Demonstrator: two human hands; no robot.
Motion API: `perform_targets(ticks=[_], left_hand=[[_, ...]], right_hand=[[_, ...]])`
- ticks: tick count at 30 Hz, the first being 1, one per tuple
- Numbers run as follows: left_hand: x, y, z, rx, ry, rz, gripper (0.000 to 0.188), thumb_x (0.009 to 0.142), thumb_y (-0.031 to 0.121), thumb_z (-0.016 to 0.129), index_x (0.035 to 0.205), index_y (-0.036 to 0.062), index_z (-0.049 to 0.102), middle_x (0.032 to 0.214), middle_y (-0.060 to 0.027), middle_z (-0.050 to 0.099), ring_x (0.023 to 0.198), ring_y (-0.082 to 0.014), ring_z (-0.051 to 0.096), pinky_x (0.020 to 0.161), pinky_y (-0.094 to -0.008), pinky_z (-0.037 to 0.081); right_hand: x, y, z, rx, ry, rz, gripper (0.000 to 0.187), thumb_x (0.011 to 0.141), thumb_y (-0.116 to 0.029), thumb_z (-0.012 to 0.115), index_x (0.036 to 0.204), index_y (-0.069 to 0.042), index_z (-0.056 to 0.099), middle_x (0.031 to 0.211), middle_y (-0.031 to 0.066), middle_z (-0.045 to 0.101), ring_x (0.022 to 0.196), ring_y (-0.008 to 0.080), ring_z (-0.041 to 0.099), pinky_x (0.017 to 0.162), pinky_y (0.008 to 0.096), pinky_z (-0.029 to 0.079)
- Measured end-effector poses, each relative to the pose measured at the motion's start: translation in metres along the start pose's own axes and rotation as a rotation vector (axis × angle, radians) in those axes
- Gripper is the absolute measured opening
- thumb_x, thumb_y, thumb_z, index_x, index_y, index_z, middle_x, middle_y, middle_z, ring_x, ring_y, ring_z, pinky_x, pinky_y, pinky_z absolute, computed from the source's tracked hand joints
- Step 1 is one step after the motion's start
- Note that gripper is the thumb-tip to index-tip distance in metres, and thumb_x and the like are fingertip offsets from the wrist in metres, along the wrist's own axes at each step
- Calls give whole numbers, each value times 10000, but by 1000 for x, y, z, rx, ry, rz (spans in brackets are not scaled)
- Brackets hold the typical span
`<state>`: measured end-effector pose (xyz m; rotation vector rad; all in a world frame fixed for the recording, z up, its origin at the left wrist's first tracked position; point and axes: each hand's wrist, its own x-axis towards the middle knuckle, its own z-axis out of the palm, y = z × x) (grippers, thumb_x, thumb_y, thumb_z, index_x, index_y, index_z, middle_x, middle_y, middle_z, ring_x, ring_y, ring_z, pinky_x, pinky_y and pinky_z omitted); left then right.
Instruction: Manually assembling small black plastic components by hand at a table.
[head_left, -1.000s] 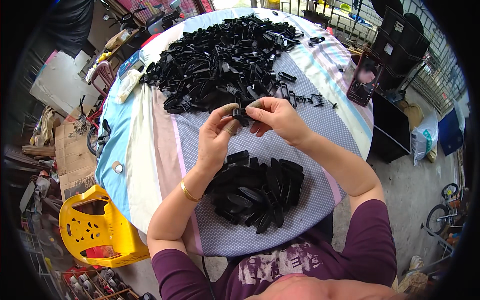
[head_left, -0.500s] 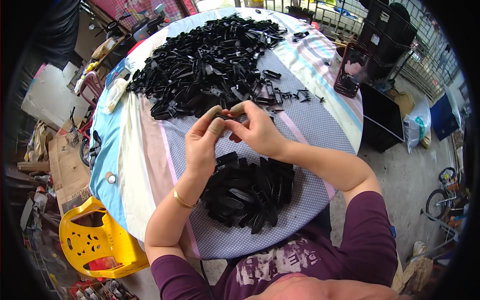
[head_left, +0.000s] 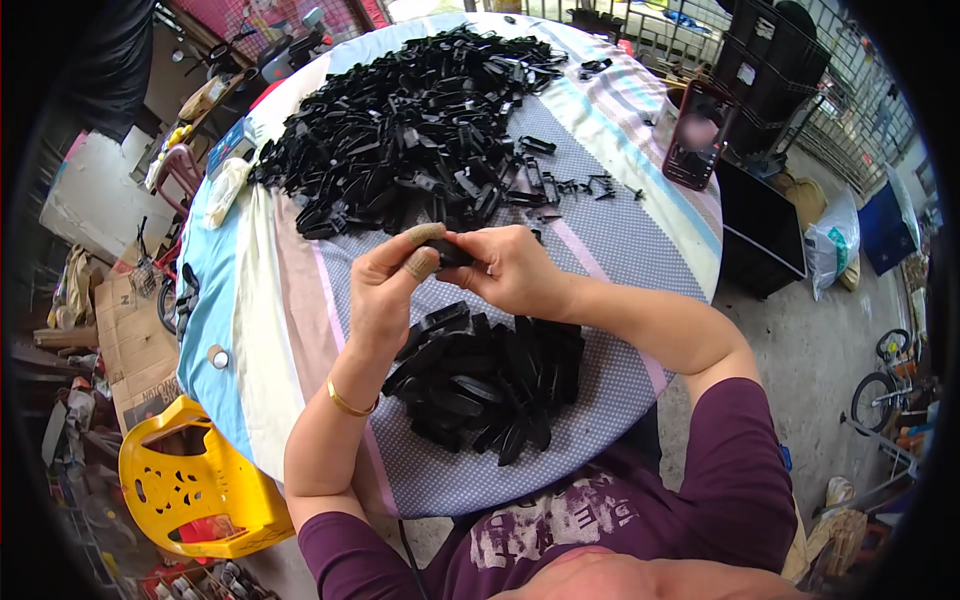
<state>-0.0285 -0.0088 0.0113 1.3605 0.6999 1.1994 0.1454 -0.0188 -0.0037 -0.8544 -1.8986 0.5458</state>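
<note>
Above the middle of the table, my left hand (head_left: pixel 385 290) and my right hand (head_left: pixel 515 270) come together on one small black plastic piece (head_left: pixel 452 254). Thumb and fingers of both hands pinch it, and the fingers hide part of its shape. Tan wraps cover the left thumb tip and a left fingertip. Just below my hands lies a smaller heap of elongated black plastic pieces (head_left: pixel 490 385). Beyond them spreads a large pile of black plastic parts (head_left: pixel 400 130), with a few loose parts (head_left: pixel 600 187) at its right edge.
The round table wears a striped and dotted cloth (head_left: pixel 290 400). A phone (head_left: pixel 697 135) stands upright at its right rim, and a small round container (head_left: pixel 220 357) sits at left. Beside the table are a yellow plastic chair (head_left: pixel 190 480) and a black bin (head_left: pixel 755 235).
Both hands have shifted slightly left and down. The black piece has turned, so more of its dark side shows between the fingers. Another piece now lies on the near heap's upper left.
</note>
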Motion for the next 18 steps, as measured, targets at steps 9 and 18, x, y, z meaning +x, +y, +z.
perform_targets(ticks=[9, 18], left_hand=[[-15, 40, 30, 756, -505, 177, 516, 642, 56, 757, 1130, 46, 589, 926, -79, 661, 799, -173, 606, 737, -297, 479], [50, 10, 10, 1317, -261, 529, 316, 728, 33, 662, 1042, 58, 637, 1076, -157, 599, 1009, -281, 522, 899, -357, 416]], right_hand=[[21, 25, -68, -614, -470, 189, 312, 700, -305, 719, 892, -68, 653, 837, 91, 620, 816, 249, 611, 722, 355, 488], [17, 39, -51, -762, -509, 169, 212, 703, -257, 700, 760, -55, 671, 811, 138, 645, 814, 307, 624, 706, 371, 499]])
